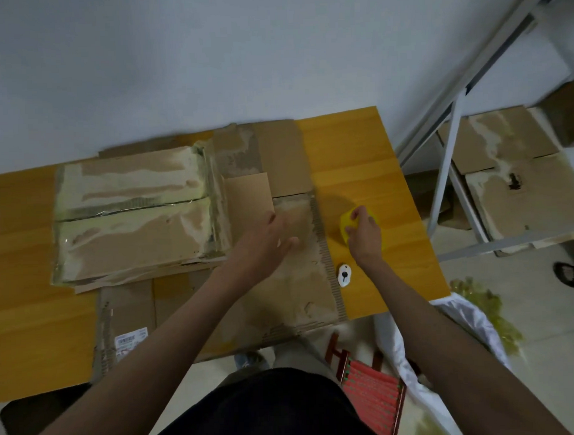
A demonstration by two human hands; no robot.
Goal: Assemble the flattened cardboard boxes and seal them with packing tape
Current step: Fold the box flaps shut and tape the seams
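Observation:
Several flattened cardboard boxes lie on the orange table (368, 156). A taped stack (136, 216) sits at the left. A larger flat sheet (301, 282) lies under my left hand (267, 240), which rests on it with fingers spread. My right hand (366, 234) grips a yellow roll of packing tape (346, 223) standing on the table just right of the sheet. The hand hides most of the roll.
A small white cutter (343, 274) lies near my right wrist. A grey metal shelf (453, 166) with more taped cardboard (512, 183) stands to the right. A red stool (369, 387) and a white bag (465, 321) sit below the table's front edge.

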